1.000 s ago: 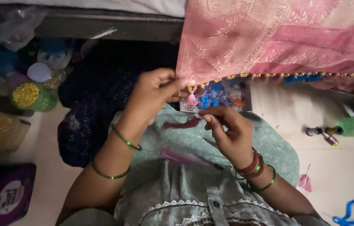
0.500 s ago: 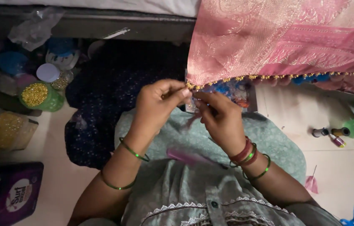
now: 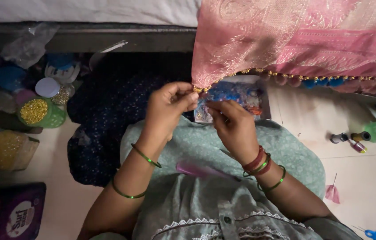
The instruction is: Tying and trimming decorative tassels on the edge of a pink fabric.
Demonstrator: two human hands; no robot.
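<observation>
Box: open tray (image 3: 264, 100) just behind hands, full of blue/mixed beads & bits.
Jar: green tub (image 3: 41, 113) far to L of hands, yellow beads inside, no lid on.
Tub 2: clear container (image 3: 6, 150) below it, more yellow beads.
Cloth: pink brocade fabric (image 3: 294, 40), gold pattern, hangs above hands; lower edge w/ gold bead trim & pink/blue tassels.
L hand (image 3: 168, 109): fingers pressed together, pinching cloth edge at corner.
R hand (image 3: 232, 126): thumb & fingers pinched just beside L; what it holds too small to tell.
Spools: thread spools (image 3: 350, 138) well to R on floor.
</observation>
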